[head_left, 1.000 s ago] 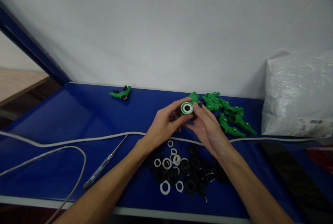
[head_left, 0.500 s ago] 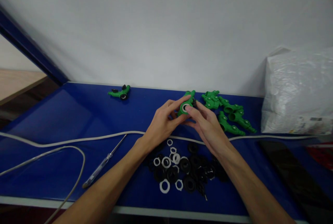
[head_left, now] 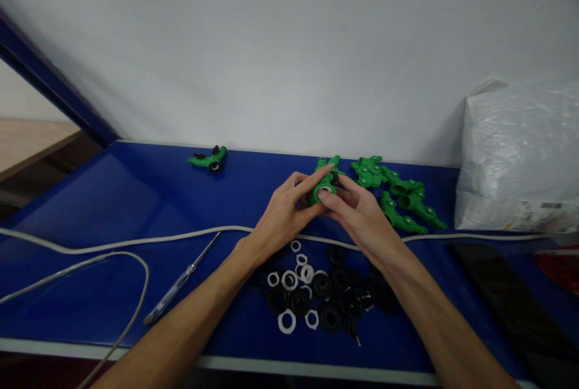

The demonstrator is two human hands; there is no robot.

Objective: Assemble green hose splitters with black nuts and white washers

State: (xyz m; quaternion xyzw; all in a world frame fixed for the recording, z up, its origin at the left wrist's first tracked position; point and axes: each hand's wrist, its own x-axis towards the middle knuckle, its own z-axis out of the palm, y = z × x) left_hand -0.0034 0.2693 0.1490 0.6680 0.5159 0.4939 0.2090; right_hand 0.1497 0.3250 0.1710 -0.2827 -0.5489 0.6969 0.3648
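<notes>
Between both hands, above the blue table, is a green plastic Y-shaped hose connector (head_left: pixel 322 190) with a round opening turned toward me. My left hand (head_left: pixel 289 202) grips it from the left, fingers along its top and thumb below. From the right, my right hand (head_left: pixel 359 208) holds it too, its thumb pressed at the opening, where a white ring partly shows. A black part sits on the connector's right side. Below the hands lie loose white rings (head_left: pixel 286 321) and black rings (head_left: pixel 330 317).
Several green connectors (head_left: pixel 398 211) lie to the right, near a plastic-wrapped package (head_left: pixel 515 160). A connector with black fittings (head_left: pixel 210 160) sits back left. A screwdriver (head_left: pixel 172 294) and white cable (head_left: pixel 136 239) cross the left side. A dark flat object (head_left: pixel 497 298) lies at right.
The connector has tilted slightly in the hands. My right thumb has moved a little left and down, covering more of the opening. The loose parts have stayed put.
</notes>
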